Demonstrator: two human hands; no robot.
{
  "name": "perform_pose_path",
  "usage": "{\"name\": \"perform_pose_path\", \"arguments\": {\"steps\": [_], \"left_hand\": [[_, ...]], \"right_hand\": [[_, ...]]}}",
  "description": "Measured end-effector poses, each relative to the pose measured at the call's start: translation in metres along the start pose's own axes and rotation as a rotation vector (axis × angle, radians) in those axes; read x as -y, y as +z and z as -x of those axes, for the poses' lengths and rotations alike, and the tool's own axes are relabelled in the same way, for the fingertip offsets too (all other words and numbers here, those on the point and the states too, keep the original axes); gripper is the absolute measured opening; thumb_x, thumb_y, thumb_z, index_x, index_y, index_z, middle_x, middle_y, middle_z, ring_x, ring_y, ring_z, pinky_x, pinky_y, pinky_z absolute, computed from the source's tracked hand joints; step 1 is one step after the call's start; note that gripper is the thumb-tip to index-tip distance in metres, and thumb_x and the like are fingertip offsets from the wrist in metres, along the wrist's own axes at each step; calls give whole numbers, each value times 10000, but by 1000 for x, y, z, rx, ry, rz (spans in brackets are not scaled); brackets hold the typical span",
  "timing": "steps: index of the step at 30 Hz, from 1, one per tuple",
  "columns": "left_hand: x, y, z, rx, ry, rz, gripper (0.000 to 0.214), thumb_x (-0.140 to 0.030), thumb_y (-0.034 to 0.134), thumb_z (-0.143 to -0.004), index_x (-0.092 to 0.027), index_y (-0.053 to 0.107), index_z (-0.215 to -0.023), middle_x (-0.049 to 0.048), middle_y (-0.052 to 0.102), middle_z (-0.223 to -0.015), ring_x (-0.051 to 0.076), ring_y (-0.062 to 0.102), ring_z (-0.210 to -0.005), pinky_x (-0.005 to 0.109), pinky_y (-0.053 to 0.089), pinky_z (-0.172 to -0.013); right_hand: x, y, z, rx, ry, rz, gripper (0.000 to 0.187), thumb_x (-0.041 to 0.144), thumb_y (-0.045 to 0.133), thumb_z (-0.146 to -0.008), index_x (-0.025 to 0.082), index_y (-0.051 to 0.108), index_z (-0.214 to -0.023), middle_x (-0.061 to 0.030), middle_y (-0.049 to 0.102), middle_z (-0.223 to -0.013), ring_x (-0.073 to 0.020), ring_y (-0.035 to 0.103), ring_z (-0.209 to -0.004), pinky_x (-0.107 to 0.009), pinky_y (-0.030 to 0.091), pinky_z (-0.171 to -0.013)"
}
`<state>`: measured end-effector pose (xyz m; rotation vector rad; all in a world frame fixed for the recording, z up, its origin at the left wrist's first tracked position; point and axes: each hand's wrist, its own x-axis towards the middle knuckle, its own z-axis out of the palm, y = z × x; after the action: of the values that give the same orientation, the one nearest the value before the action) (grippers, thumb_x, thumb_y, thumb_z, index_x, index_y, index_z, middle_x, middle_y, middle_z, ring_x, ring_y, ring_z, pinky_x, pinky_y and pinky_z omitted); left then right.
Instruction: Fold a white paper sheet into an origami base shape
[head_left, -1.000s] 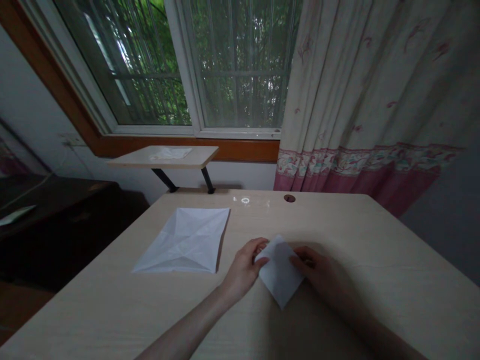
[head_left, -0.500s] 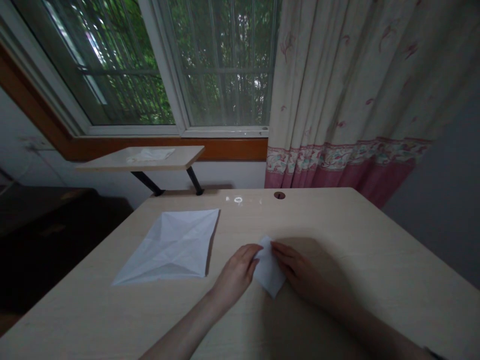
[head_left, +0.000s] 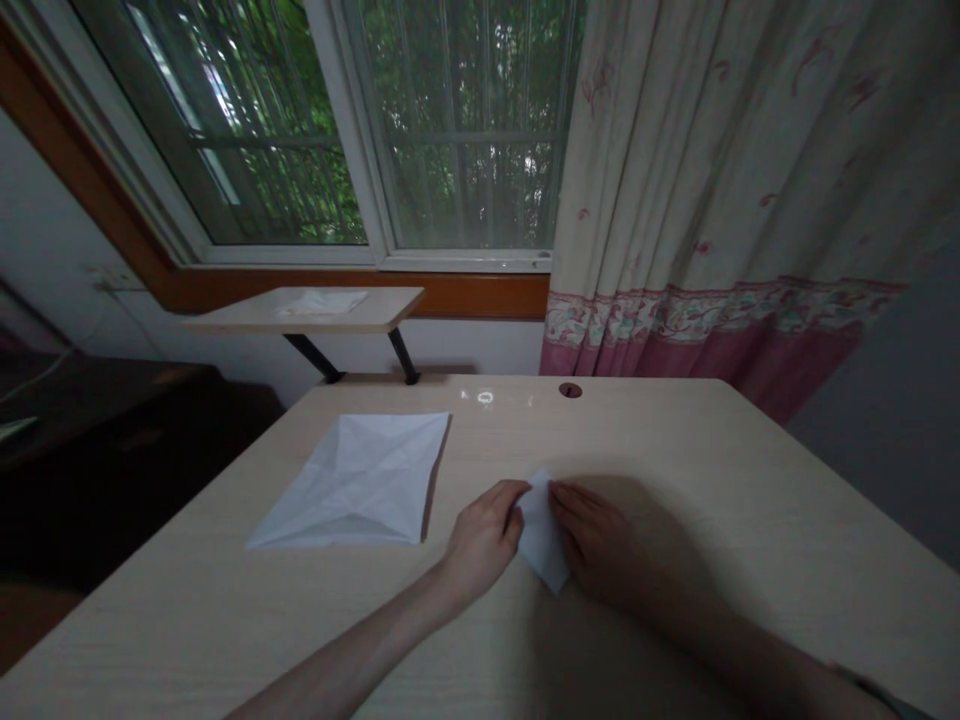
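A small folded white paper (head_left: 539,535) lies on the light wooden table (head_left: 675,470) in front of me. My left hand (head_left: 484,535) rests at its left edge with the fingertips curled onto the paper. My right hand (head_left: 596,540) lies flat over the paper's right part, fingers pressing it down along the fold. Only a narrow strip of the paper shows between the two hands. A larger creased white sheet (head_left: 356,480) lies unfolded on the table to the left, untouched.
A round cable hole (head_left: 570,390) sits near the table's far edge. Behind the table is a small wall shelf (head_left: 307,310) on black brackets, a window, and a cream and pink curtain (head_left: 712,200) at right. A dark cabinet (head_left: 90,430) stands to the left.
My right hand has slid leftward over the folded paper, covering more of it, so the visible paper is now narrower. The left hand stays at the left edge. The camera shifted slightly.
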<state>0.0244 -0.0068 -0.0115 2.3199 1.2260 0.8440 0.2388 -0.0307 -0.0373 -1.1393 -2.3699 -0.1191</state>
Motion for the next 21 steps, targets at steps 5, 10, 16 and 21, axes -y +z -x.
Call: {"name": "perform_pose_path", "arguments": {"steps": [5, 10, 16, 21], "left_hand": [[2, -2, -5, 14, -3, 16, 337, -94, 469, -876, -204, 644, -1141, 43, 727, -1122, 200, 699, -1018, 337, 560, -918], [7, -5, -6, 13, -2, 83, 302, -128, 475, -893, -222, 652, -1119, 27, 729, -1104, 196, 694, -1014, 332, 550, -915], [6, -9, -5, 13, 0, 179, 287, -142, 489, -893, -211, 653, -1118, 43, 718, -1106, 193, 680, -1021, 321, 540, -914], [3, -11, -5, 17, 9, 214, 269, -177, 473, -930, -212, 643, -1136, 53, 704, -1120, 202, 662, -1046, 344, 524, -931]], "right_hand": [[-15, -16, -3, 159, -79, -7, 459, 285, 513, -955, 105, 570, -1374, -181, 619, -1356, -286, 608, -1230, -477, 490, -1059], [-28, -27, -2, 336, -133, -85, 827, 609, 671, -830, 115, 471, -1462, -207, 473, -1485, -319, 479, -1362, -494, 385, -1136], [-31, -25, 0, 327, -76, -169, 768, 598, 655, -850, 166, 480, -1461, -179, 480, -1483, -305, 489, -1357, -503, 386, -1130], [-31, -28, -2, 307, -36, -211, 696, 582, 638, -875, 180, 523, -1431, -158, 511, -1465, -307, 512, -1336, -504, 395, -1126]]}}
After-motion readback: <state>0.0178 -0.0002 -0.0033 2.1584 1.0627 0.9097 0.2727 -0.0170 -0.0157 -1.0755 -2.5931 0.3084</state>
